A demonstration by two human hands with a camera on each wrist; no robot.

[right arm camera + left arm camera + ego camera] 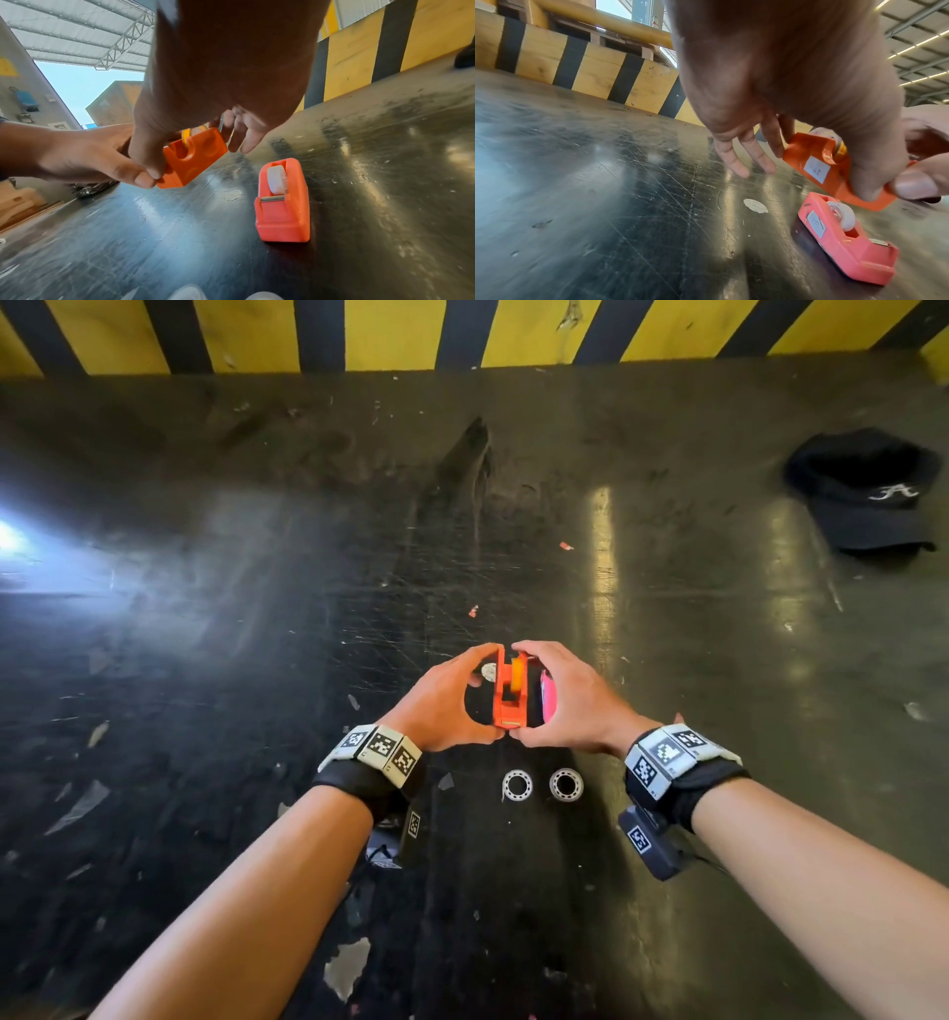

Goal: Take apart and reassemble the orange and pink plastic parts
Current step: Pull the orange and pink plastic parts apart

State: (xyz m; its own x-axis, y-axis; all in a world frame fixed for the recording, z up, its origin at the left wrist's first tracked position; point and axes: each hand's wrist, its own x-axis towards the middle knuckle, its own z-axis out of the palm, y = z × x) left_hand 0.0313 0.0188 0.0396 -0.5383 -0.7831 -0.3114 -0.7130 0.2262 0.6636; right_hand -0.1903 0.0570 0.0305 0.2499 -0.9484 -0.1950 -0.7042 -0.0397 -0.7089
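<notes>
Orange tape dispenser [509,695] held tilted above table; pink dispenser [282,203] lies beside it.

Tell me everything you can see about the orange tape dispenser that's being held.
The orange dispenser is glossy moulded plastic, blocky, with a slot cradling a yellow roll, round dimples on one side and a white handwritten label on the other. A metal cutter strip shows at its near end. It is lifted off the table and tilted, pinched between the left hand and right hand. The pink dispenser lies apart below.
</notes>
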